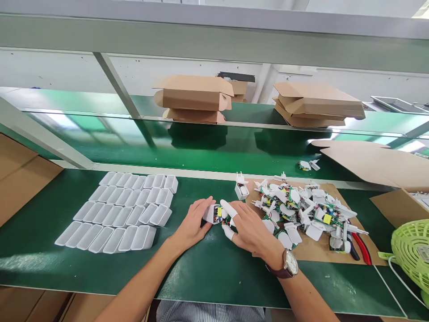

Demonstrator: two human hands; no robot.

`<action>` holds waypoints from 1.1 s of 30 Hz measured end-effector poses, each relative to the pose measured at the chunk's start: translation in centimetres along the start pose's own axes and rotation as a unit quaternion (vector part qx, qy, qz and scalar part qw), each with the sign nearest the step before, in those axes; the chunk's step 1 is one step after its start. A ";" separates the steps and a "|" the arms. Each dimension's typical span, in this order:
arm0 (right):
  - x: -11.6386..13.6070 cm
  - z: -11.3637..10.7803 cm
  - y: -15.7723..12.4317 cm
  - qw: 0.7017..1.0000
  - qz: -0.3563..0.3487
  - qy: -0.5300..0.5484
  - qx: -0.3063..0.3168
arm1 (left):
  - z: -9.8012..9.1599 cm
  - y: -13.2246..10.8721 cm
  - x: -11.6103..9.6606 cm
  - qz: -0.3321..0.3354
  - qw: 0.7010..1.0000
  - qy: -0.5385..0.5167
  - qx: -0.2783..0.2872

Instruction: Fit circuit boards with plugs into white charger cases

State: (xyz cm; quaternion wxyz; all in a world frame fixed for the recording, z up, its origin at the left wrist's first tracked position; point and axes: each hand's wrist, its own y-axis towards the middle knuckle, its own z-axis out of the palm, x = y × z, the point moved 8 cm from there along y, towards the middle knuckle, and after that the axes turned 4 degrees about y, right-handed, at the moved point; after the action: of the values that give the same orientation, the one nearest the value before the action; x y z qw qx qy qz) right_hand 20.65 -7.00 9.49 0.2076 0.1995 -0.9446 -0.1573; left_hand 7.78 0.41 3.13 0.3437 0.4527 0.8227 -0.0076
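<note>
Near the front middle of the green workbench (187,279), my left hand (195,220) is closed on a small white plastic case (209,213). My right hand (246,226), with white covers on the thumb and a finger, grips a circuit board (219,214) carrying a yellow part. The board's left end meets the case's open side; how far it sits inside is hard to see. Behind my right hand stands another white case (241,191) with a pronged plug part on top. To the right lies a heap of circuit boards with white parts (295,205).
Rows of open white cases (114,210) lie at left. The heap rests on a cardboard sheet (335,257), with red-handled pliers (361,248) beside it. A green fan (412,250) stands far right. Folded cartons (197,96) sit on the back shelf.
</note>
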 end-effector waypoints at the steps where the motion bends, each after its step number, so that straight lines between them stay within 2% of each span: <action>1: 0.0 -0.1 0.0 1.000 0.001 0.000 -0.004 | 0.0 0.0 0.0 0.000 1.000 0.002 0.000; 12: -0.1 0.2 -0.1 1.000 -0.003 -0.009 -0.015 | -0.2 0.0 -0.1 0.016 1.000 0.002 -0.015; 26: -0.1 0.5 -0.2 1.000 0.012 0.000 0.023 | -0.5 0.1 -0.4 0.018 1.000 0.002 -0.021; 33: -0.2 0.6 -0.1 0.999 0.011 0.026 0.020 | -0.6 0.2 -0.6 0.024 0.999 0.000 -0.036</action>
State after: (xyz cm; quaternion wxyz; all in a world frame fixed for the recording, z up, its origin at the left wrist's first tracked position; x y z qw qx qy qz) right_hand 20.63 -6.85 8.90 0.2301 0.1973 -0.9439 -0.1307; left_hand 7.84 0.33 3.96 0.3602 0.4594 0.8114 0.0303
